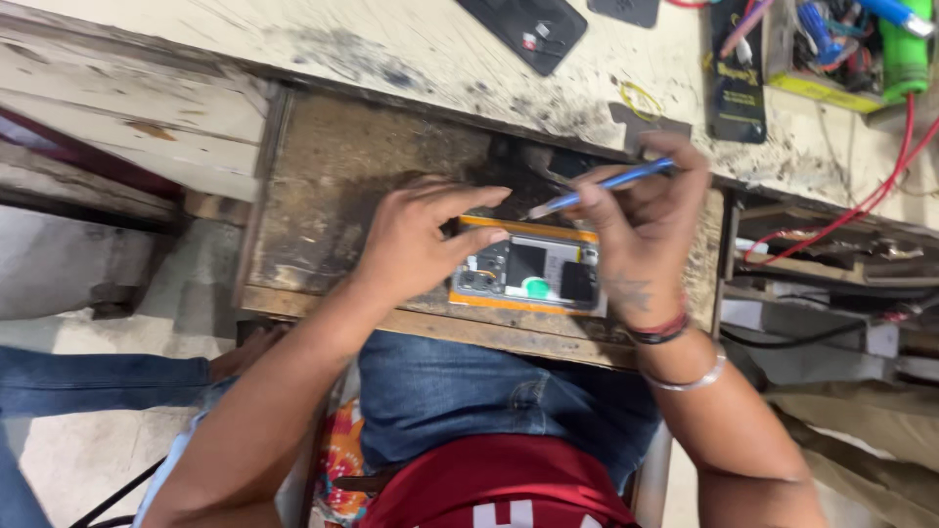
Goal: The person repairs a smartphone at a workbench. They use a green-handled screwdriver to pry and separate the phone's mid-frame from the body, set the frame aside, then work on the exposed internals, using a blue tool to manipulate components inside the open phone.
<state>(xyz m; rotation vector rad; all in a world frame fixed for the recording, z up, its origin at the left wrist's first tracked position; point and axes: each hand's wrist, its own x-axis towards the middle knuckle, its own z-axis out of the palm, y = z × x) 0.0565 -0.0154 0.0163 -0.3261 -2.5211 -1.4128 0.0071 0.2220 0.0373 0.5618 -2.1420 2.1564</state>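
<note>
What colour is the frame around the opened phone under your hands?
Orange: the phone has an orange frame along its top and bottom edges, seen in the head view.

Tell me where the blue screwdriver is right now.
In the head view, the blue screwdriver is right of centre, held in the right hand, its tip angled down over the opened phone that the left hand steadies.

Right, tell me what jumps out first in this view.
An opened phone with an orange rim lies mid-frame on a worn wooden ledge. The left hand steadies its left end, while the right hand holds a blue screwdriver, tip toward the phone's top edge. A green tool sits top right.
</note>
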